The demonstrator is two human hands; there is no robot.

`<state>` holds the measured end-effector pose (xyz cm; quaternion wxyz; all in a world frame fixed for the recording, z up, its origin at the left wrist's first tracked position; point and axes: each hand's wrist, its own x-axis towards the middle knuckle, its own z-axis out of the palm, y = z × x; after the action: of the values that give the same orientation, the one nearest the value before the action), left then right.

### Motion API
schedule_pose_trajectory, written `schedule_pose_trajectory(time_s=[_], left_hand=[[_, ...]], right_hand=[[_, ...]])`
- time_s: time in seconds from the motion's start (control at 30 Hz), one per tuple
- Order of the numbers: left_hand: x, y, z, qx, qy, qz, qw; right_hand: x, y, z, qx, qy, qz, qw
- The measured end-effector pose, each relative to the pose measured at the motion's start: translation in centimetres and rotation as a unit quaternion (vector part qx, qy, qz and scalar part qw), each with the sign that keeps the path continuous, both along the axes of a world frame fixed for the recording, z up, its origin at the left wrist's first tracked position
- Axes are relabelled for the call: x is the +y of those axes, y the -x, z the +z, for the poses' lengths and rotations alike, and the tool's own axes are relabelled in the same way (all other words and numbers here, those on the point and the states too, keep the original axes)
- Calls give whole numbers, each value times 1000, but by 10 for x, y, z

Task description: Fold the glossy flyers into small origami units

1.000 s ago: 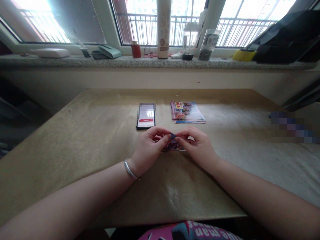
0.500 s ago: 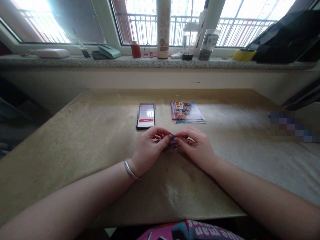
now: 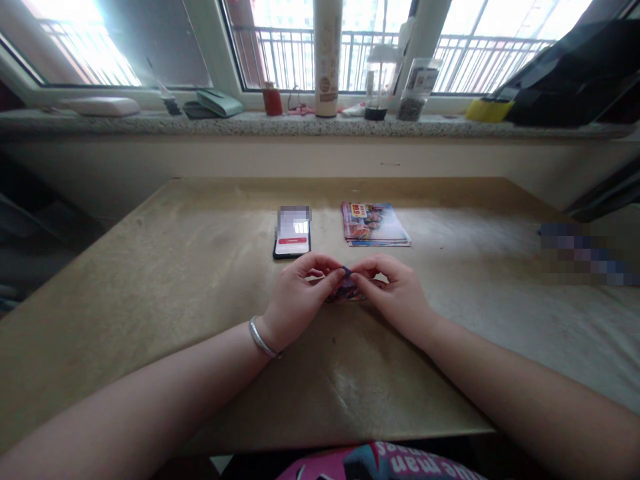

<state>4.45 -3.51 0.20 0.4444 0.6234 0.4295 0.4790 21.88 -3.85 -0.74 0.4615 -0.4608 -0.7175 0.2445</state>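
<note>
Firstly, lettering: across the pink, teal and white printed fabric garment (image 3: 390, 463) at the lower edge, white words upside down to the camera, "man" legible, the rest partly cut off. On the neat stack of flat, rectangular, colour-printed packets (image 3: 377, 230), a small cream label (image 3: 359, 211) with red numerals, too blurred for a sure reading. On the black-edged rectangular smartphone (image 3: 292, 250), a pale lit screen, upper part pixelated, with a red bar; lettering too small to read. On the tall cream cylindrical bottle (image 3: 327, 80) at the window, a round brown mark and faint, illegible print.

Against the frame half a second earlier: a near match. Smartphone and stack in unchanged places, both hands in almost the same pose. Pale and reddish sliver formerly inside the curl of the right fingers, now out of sight, bare tabletop showing through that gap.

Held item: one small, thin, printed packet (image 3: 346, 292) in dark blue, purple and reddish tones. Narrow dark blue upper edge between the fingertips, patterned lower part below the thumbs, remainder hidden. Cannot tell whether torn. Located over the smooth tan table (image 3: 150, 313), nearer the person than smartphone and stack.

Left hand (image 3: 303, 287), silver metal bangle (image 3: 261, 339) at the wrist: thumb and fingers pinching the packet's upper edge. Right hand (image 3: 395, 287): matching pinch, just beside.
</note>
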Motion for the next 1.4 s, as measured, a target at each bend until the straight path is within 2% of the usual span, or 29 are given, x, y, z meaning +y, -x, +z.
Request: schedule_pose_trajectory(time_s=[0.33, 0.53, 0.6, 0.7, 0.77, 0.83, 0.93, 1.0, 1.07, 1.23, 1.4], left_hand=[[2, 2, -2, 31, -34, -9, 999], [7, 5, -2, 81, -87, -19, 993], [10, 6, -3, 91, -100, -26, 990], [13, 9, -6, 112, -139, -17, 984], [14, 13, -6, 182, -220, 4, 959], [15, 15, -4, 279, -274, 5, 920], [15, 16, -2, 387, -305, -23, 870], [15, 15, -2, 428, -313, -38, 847], [16, 13, -3, 450, -313, -48, 835], [20, 12, -7, 489, -296, -64, 818], [24, 11, -8, 518, -297, -97, 796]], right_hand=[[-2, 3, 6, -19, 2, 11, 1000], [12, 3, 16, -39, 9, 32, 999], [22, 1, 18, -8, 56, 21, 998], [38, -2, 21, 47, 177, 28, 983], [50, -3, 21, 56, 209, 15, 976], [60, -4, 20, 58, 229, -4, 972], [74, -4, 14, 25, 253, -31, 967], [81, -3, 8, -60, 233, -56, 969], [87, -2, 2, -135, 208, -74, 966], [94, 1, -7, -195, 188, -103, 957], [91, 4, -5, -244, 185, -128, 943]])
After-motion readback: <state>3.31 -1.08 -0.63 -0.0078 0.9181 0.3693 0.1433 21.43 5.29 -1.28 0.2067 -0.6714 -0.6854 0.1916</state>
